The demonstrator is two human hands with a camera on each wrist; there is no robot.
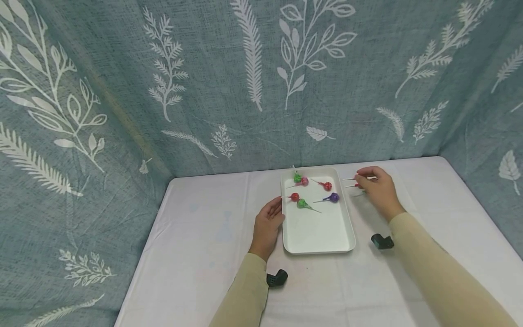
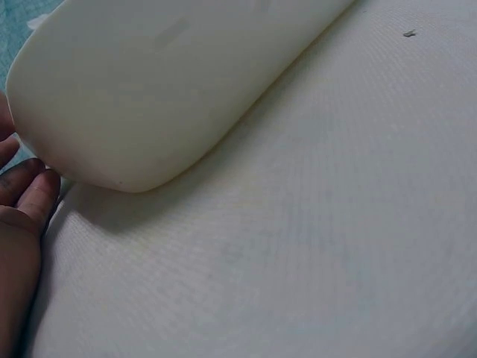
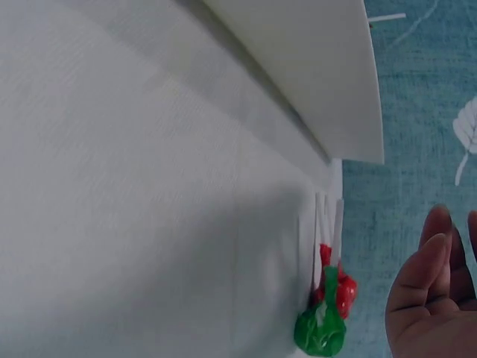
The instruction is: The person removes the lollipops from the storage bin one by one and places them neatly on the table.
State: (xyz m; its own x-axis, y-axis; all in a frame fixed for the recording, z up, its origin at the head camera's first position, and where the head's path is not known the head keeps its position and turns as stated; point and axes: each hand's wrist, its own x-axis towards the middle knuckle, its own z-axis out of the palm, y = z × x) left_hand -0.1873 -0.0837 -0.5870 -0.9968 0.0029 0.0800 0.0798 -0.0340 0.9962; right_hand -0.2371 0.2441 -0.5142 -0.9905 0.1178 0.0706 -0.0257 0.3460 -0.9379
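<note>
A white rectangular tray (image 1: 318,231) holds several lollipops, among them a purple one (image 1: 334,197), a pink one (image 1: 304,181) and a green one (image 1: 302,203). At the tray's left side is my left hand (image 1: 267,227), its fingertips against the outer wall. A red lollipop (image 1: 294,197) inside has its stick pointing toward those fingertips. Right of the tray, my right hand (image 1: 377,190) hovers with bent fingers over more lollipops. In the right wrist view, a green lollipop (image 3: 320,332) and a red lollipop (image 3: 346,294) lie bunched, sticks together, beside that hand, and nothing shows between its fingers.
A white cloth (image 1: 204,236) covers the table under the tray. Behind and at both sides hangs a blue-green curtain (image 1: 196,91) with white leaf prints. Black wrist devices (image 1: 382,241) sit at both sleeves.
</note>
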